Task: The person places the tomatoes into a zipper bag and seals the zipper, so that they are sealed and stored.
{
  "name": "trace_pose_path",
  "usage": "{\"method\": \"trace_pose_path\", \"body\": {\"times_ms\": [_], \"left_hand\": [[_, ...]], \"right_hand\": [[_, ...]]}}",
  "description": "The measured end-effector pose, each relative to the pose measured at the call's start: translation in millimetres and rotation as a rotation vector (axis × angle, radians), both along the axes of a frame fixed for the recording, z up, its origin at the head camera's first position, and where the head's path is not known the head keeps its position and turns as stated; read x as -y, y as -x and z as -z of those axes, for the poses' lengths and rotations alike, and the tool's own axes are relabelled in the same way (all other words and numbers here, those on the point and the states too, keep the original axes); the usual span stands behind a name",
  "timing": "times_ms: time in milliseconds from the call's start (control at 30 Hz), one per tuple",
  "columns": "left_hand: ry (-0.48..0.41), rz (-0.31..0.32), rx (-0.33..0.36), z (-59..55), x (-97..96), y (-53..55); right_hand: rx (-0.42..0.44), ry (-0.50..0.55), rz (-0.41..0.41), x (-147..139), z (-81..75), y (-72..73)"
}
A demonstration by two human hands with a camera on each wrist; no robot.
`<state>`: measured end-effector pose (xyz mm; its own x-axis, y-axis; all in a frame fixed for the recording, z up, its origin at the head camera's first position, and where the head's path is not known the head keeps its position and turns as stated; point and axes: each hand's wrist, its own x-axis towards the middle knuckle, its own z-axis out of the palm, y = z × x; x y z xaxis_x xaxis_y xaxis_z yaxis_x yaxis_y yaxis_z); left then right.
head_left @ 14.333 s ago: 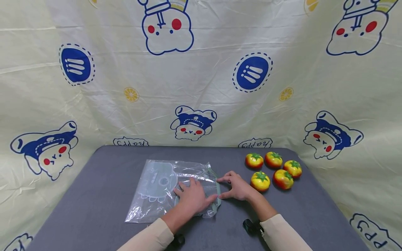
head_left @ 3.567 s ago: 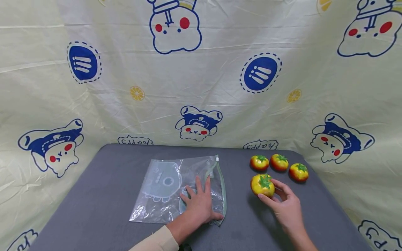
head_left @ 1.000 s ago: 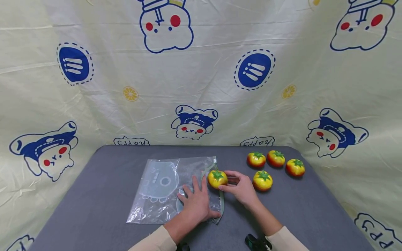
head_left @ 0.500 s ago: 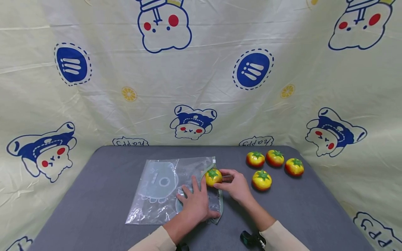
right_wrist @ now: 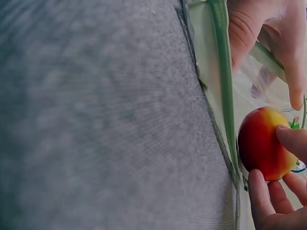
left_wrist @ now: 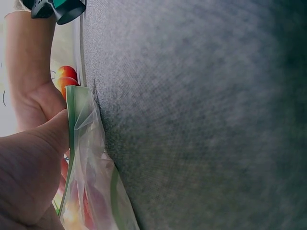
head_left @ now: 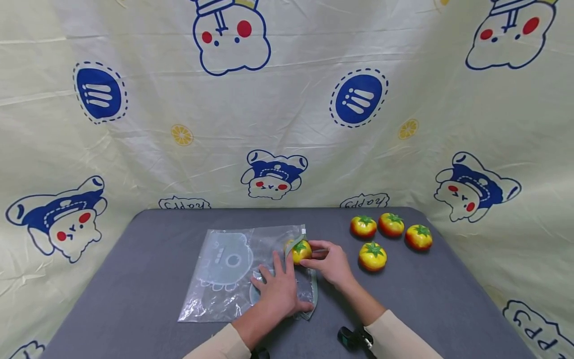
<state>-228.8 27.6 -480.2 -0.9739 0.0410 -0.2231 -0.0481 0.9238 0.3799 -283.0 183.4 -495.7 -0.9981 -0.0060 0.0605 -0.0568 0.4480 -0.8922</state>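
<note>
A clear zip bag with a pale printed figure lies flat, its green-edged mouth toward the right. My left hand spreads over the bag near that mouth, fingers fairly straight. In the right wrist view, the left thumb sits between the two green zip strips, which stand apart. My right hand grips a red-and-yellow tomato with a green leafy top, thumb on one side and fingers on the other. The tomato is partly inside the mouth, with the bag's upper edge across its far side.
Several similar tomatoes stand at the right of the grey table; the nearest tomato is just right of my right hand. A printed curtain hangs behind the table and along both sides.
One of the tomatoes has been picked up from the group by the right hand and carried left to the bag. Over the last second it has slid into the mouth; the left hand stays put.
</note>
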Motion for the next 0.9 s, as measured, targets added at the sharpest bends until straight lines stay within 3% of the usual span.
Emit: {"method": "trace_pose_path", "body": {"times_ms": [900], "left_hand": [[0.026,0.004,-0.016,-1.0,-1.2,-0.2]], "right_hand": [[-0.028,0.048,0.036,10.3,1.5,6.6]]}}
